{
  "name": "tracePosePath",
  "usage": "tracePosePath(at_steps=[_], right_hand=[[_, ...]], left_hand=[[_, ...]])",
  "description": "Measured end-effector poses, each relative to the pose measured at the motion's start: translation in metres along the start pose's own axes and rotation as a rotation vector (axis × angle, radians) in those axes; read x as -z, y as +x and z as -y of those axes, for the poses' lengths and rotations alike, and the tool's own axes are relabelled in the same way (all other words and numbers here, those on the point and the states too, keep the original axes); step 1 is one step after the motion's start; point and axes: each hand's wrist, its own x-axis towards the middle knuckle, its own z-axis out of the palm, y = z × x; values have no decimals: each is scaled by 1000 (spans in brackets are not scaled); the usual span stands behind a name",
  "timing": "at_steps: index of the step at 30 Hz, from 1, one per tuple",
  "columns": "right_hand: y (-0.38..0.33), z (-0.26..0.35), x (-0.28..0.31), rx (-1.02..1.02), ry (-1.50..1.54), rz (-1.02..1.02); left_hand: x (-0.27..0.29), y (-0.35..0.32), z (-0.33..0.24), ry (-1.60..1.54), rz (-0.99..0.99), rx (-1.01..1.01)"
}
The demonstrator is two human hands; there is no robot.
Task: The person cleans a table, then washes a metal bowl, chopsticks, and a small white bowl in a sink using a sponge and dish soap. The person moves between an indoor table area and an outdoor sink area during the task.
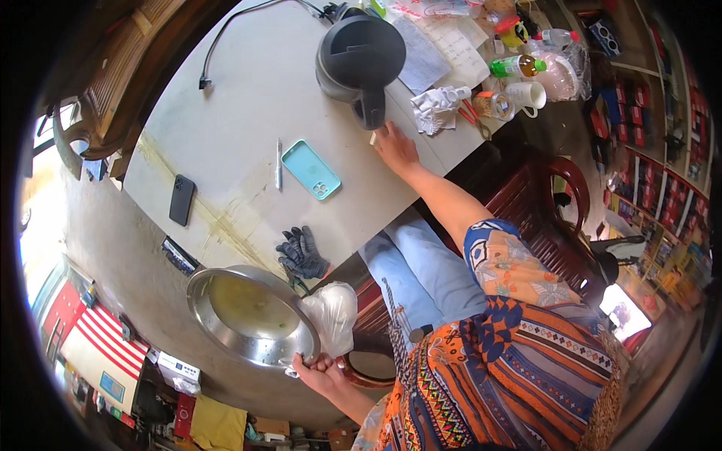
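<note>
My left hand (325,373) grips the rim of a steel basin (304,334), which is tilted beside the table's edge. A thin yellowish layer shows on the basin's bottom. My right hand (396,150) rests on the grey table (233,98), just below the handle of a black electric kettle (359,56). Its fingers are curled, with a small pale piece at their tips that I cannot make out. A white plastic bag (332,316) hangs beside the basin. Dark grey gloves (301,252) lie at the table's near edge.
A teal phone case (310,169), a white pen (279,164) and a black phone (181,200) lie on the table. Crumpled tissue (440,109), red-handled scissors (470,113), a jar (494,105), a white mug (526,95) and a bottle (517,66) crowd its right. A brown chair (541,195) stands nearby.
</note>
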Motion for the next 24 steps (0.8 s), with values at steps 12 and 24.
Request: tracePosePath(at_steps=[12,24], right_hand=[[130,-57,69,97,-43,-333],[16,-139,62,256,8,-309]], left_hand=[[-18,-8,10,24,23,-6],[-33,-21,6,101,49,2]])
